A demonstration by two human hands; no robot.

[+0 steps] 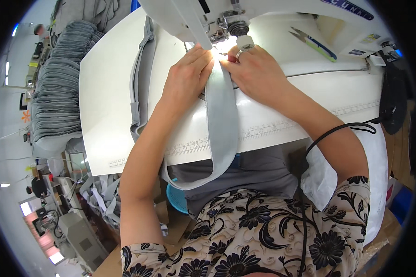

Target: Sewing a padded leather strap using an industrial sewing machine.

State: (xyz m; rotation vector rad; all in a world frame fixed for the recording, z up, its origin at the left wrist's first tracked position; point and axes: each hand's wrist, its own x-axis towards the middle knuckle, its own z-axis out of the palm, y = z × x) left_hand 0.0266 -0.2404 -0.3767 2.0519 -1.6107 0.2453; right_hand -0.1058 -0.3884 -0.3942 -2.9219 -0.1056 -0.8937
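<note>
In the head view, working with both bare hands at a white sewing machine (175, 16). Laying the left hand (187, 74) palm down on the near left side of the sewing machine's lit needle area, holding its fingers close together and slightly bent along one edge of a grey fabric strip (222, 115). Placing the right hand (254, 69) at the strip's other edge, just right of the sewing machine's needle area, curling its fingers more and wearing a ring (239, 54) (being unable to tell, for either hand, pinching from mere pressing in that glare). Running the grey fabric strip from beneath the sewing machine toward the body, over the near edge of a white table (111, 92), then looping it back up toward the left forearm. Seeing a second grey strip (143, 69), folded, to the left of the sewing machine's needle area, and thread snips (316, 45) to its right. Seeing also a tall stack of grey cloth (58, 92) far left of the sewing machine. Wearing a flower-patterned top (245, 231) on the sewing machine's near side.
</note>
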